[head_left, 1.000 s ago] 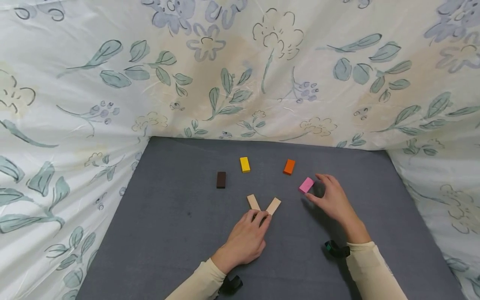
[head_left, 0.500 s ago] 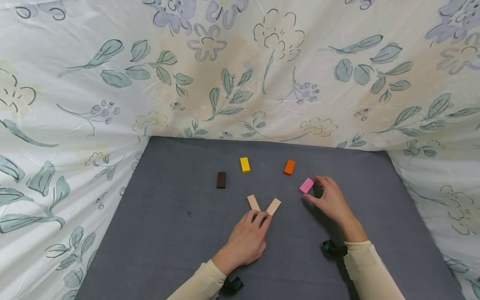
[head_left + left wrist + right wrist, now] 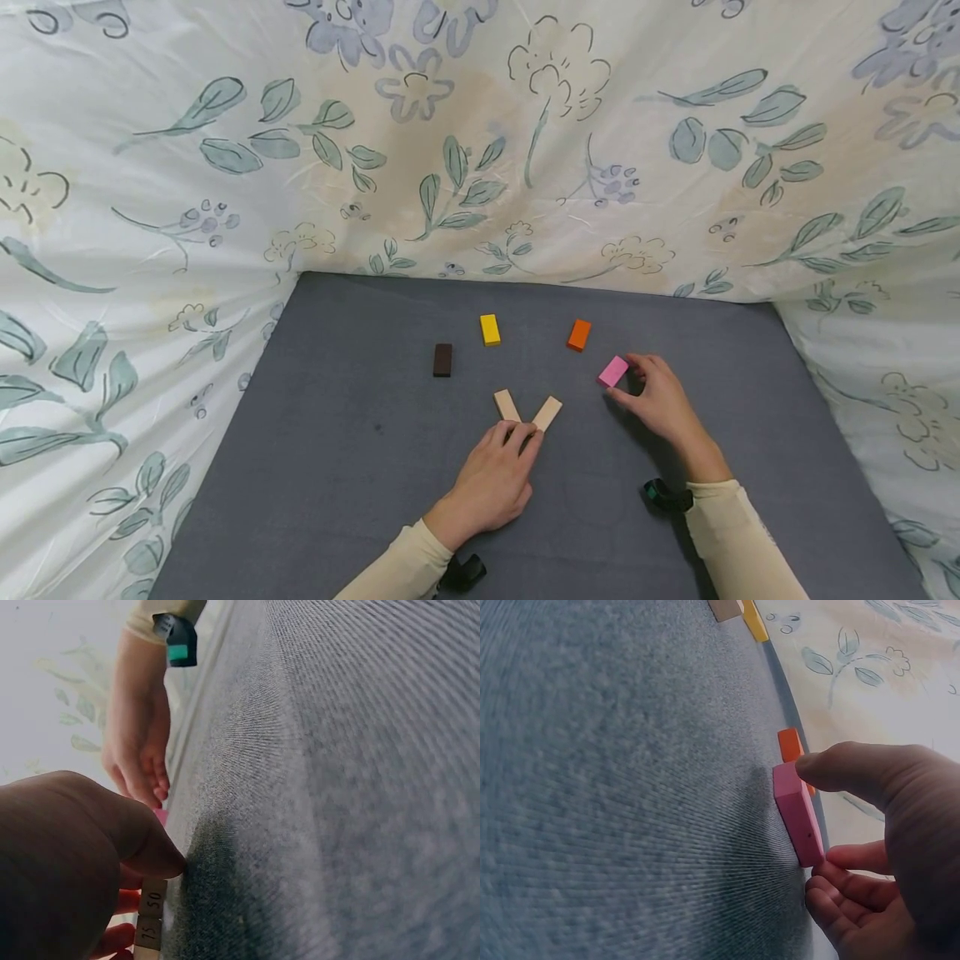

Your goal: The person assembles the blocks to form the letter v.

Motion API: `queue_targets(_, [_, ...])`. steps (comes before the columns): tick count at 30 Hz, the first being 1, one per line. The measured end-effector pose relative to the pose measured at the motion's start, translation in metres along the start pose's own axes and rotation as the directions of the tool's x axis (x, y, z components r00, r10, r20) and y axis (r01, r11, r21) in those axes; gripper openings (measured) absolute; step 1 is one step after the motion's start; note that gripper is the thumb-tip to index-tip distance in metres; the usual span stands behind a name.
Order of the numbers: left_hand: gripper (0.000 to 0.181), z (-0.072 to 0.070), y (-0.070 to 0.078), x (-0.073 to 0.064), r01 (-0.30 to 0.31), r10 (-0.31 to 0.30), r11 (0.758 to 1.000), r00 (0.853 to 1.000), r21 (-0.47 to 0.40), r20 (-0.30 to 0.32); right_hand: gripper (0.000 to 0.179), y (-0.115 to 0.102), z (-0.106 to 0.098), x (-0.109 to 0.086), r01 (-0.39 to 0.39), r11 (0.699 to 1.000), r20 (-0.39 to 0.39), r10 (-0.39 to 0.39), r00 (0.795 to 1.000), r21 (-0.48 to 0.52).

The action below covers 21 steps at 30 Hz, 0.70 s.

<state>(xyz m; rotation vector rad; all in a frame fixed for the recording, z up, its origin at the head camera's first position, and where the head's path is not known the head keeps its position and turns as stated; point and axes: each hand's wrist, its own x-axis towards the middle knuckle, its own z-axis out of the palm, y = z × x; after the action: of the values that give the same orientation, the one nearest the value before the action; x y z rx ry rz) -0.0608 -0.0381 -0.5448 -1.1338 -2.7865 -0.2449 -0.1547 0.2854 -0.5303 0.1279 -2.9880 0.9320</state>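
Note:
My left hand (image 3: 491, 479) rests low at the middle of the table, its fingertips over the near ends of two plain wooden blocks (image 3: 507, 405) that fan apart in a V. In the left wrist view the block ends (image 3: 152, 900) carry the printed numbers 50 and 75; the thumb lies by the 50 and the fingers curl behind. On the right, my right hand (image 3: 663, 404) pinches a pink block (image 3: 613, 371) between thumb and fingers. The right wrist view has the thumb at one end of this pink block (image 3: 799, 814) and fingertips at the other.
An orange block (image 3: 578, 334) lies just beyond the pink one. Farther left are a yellow block (image 3: 490, 330) and a dark brown block (image 3: 442, 360). A floral cloth (image 3: 480, 167) rises behind the grey table cover (image 3: 337, 467) and along its sides.
My right hand and forearm have shifted very slightly left, the fingers closer about the pink block. The left hand and the blocks hold their places.

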Motion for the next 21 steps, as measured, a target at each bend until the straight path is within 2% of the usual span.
queue_targets(14, [0.06,-0.0001,-0.0006,-0.0028,0.001,-0.001,1.0,1.0,-0.019,-0.002,0.07,0.0002,0.0049,-0.0014,-0.012,1.0,-0.027,0.012,1.0,0.006])
queue_targets(21, [0.06,0.0017,-0.0017,-0.0045,0.002,-0.002,0.999,1.0,-0.032,0.002,0.065,-0.0005,0.0086,-0.0037,0.011,1.0,-0.059,-0.011,0.998,-0.002])
